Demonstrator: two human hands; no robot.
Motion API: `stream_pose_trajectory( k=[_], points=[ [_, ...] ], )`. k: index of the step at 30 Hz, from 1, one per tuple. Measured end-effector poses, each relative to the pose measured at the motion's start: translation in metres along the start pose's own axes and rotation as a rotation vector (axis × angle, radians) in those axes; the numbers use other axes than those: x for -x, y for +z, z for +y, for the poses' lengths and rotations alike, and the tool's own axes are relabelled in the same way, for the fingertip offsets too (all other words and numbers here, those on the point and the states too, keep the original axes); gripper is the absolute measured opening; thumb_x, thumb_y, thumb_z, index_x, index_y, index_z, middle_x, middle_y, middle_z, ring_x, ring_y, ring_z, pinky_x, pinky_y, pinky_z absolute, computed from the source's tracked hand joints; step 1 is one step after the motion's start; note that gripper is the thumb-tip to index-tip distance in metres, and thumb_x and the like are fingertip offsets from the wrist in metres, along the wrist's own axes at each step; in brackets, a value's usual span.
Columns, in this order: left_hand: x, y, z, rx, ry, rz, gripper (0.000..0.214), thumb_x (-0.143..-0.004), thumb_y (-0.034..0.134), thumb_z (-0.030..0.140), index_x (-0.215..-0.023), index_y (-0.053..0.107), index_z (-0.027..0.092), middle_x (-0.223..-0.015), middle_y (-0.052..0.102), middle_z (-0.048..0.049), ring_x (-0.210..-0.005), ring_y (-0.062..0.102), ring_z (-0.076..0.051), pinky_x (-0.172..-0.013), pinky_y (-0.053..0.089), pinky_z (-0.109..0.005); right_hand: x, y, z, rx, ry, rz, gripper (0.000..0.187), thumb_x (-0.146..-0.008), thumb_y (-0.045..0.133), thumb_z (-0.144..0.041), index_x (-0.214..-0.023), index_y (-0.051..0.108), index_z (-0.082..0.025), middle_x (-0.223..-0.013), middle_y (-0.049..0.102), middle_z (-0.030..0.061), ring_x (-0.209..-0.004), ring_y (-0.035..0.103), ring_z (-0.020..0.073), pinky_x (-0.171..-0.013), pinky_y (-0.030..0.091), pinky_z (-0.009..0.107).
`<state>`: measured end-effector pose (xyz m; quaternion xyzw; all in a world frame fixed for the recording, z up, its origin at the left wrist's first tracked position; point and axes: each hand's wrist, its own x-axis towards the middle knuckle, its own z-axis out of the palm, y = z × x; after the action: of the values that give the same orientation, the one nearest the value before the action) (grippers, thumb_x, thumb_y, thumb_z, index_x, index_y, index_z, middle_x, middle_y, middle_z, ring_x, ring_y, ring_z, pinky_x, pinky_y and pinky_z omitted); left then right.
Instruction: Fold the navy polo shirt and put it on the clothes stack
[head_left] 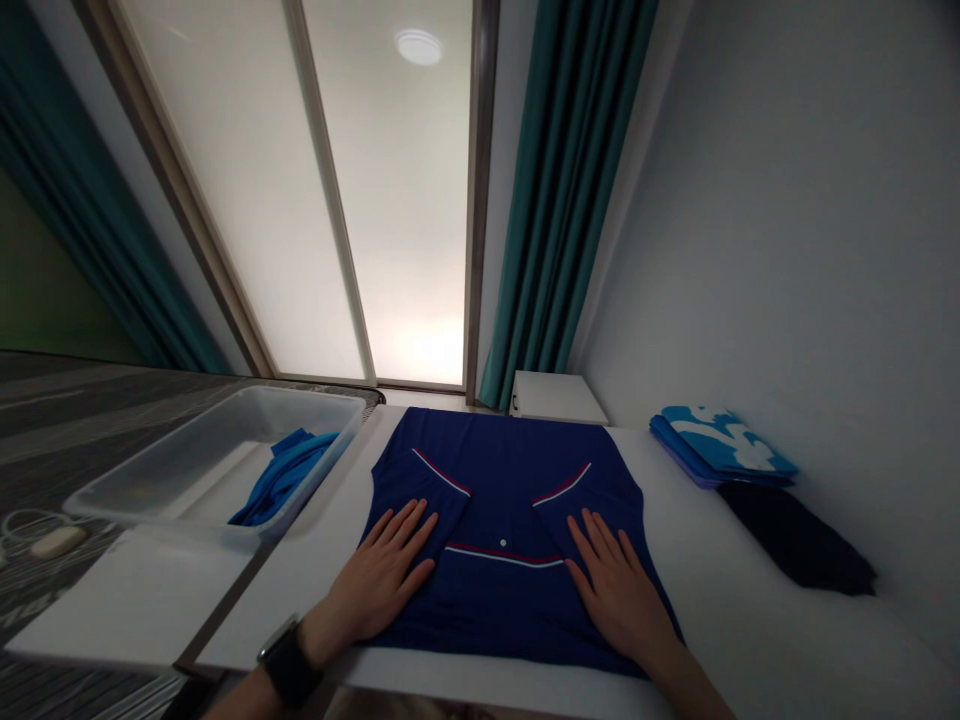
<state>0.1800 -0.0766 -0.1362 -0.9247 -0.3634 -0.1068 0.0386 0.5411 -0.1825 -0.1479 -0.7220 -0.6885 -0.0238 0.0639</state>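
A dark blue polo shirt (495,610) lies spread on the white table (330,520). Its two sleeves, edged with red and white stripes, are folded inward, and a striped edge with a small white button runs across the middle. My left hand (390,565) rests flat on the left side of the shirt, fingers stretched out; a dark watch (289,665) is on that wrist. On the right side, my right hand (615,585) also lies flat with fingers apart, touching the cloth near the sleeve. Neither hand grips anything.
To the left stands a translucent plastic bin (150,490) holding blue clothing (289,475). Folded blue garments (720,445) are stacked at the right by the wall, beside a black folded garment (799,535). Behind the table are a white cabinet (559,395) and teal curtains (574,200).
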Motion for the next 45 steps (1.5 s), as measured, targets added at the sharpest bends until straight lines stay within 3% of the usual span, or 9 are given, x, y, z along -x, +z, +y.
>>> stream_pose_trajectory(
  k=[10,18,23,26,32,39,45],
  points=[
    [0.005,-0.008,0.003,0.021,-0.007,-0.049,0.057,-0.100,0.035,0.050,-0.152,0.024,0.030,-0.157,0.031,-0.0045,-0.143,0.033,-0.025,-0.115,0.030,-0.047,0.010,-0.004,-0.005,-0.005,0.021,-0.024,0.064,-0.097,0.024,-0.058,-0.150,0.034,-0.023,-0.158,0.027,0.0056,-0.146,0.022,0.0256,-0.118,0.019,0.052],
    [-0.017,-0.025,-0.005,0.155,-0.080,-0.057,0.051,-0.101,0.033,0.048,-0.147,0.039,0.027,-0.150,0.045,-0.0051,-0.137,0.041,-0.024,-0.114,0.032,-0.045,-0.018,-0.026,0.001,-0.074,0.049,-0.048,0.062,-0.098,0.022,-0.053,-0.145,0.044,-0.020,-0.149,0.046,0.0083,-0.141,0.034,0.0256,-0.118,0.020,0.049],
    [-0.062,-0.028,-0.032,0.151,-0.164,0.023,0.052,-0.101,0.031,0.046,-0.144,0.044,0.020,-0.147,0.048,-0.0089,-0.136,0.043,-0.024,-0.113,0.033,-0.042,-0.060,-0.029,0.017,-0.099,0.003,-0.064,0.061,-0.099,0.020,-0.048,-0.147,0.039,-0.018,-0.154,0.037,0.0068,-0.144,0.028,0.0225,-0.119,0.018,0.047],
    [-0.092,-0.023,-0.054,0.123,-0.280,-0.053,0.055,-0.100,0.032,0.043,-0.143,0.044,0.012,-0.149,0.045,-0.0140,-0.138,0.039,-0.027,-0.114,0.031,-0.043,-0.090,-0.022,0.031,-0.082,0.020,-0.109,0.061,-0.097,0.022,-0.045,-0.149,0.036,-0.015,-0.156,0.032,0.0080,-0.145,0.025,0.0224,-0.118,0.018,0.046],
    [-0.136,-0.005,-0.088,0.109,-0.356,-0.120,0.054,-0.099,0.033,0.039,-0.145,0.041,0.011,-0.153,0.038,-0.0139,-0.142,0.034,-0.026,-0.115,0.028,-0.039,-0.137,-0.006,0.041,-0.042,0.022,-0.131,0.061,-0.097,0.024,-0.043,-0.149,0.035,-0.014,-0.157,0.030,0.0091,-0.146,0.023,0.0218,-0.118,0.018,0.046],
    [-0.164,0.013,-0.117,0.094,-0.454,-0.153,0.054,-0.100,0.031,0.036,-0.148,0.035,0.011,-0.157,0.029,-0.0159,-0.145,0.026,-0.026,-0.116,0.023,-0.044,-0.176,0.007,0.044,-0.010,0.039,-0.112,0.060,-0.097,0.023,-0.042,-0.149,0.035,-0.013,-0.157,0.029,0.0111,-0.146,0.023,0.0233,-0.117,0.019,0.046],
    [-0.167,0.023,-0.130,0.086,-0.487,-0.184,0.053,-0.101,0.028,0.040,-0.148,0.036,0.017,-0.158,0.028,-0.0120,-0.147,0.022,-0.024,-0.117,0.017,-0.049,-0.188,0.020,0.052,-0.027,0.038,-0.151,0.061,-0.097,0.024,-0.048,-0.151,0.030,-0.020,-0.160,0.023,0.0080,-0.147,0.017,0.0225,-0.118,0.016,0.048]
  ],
)
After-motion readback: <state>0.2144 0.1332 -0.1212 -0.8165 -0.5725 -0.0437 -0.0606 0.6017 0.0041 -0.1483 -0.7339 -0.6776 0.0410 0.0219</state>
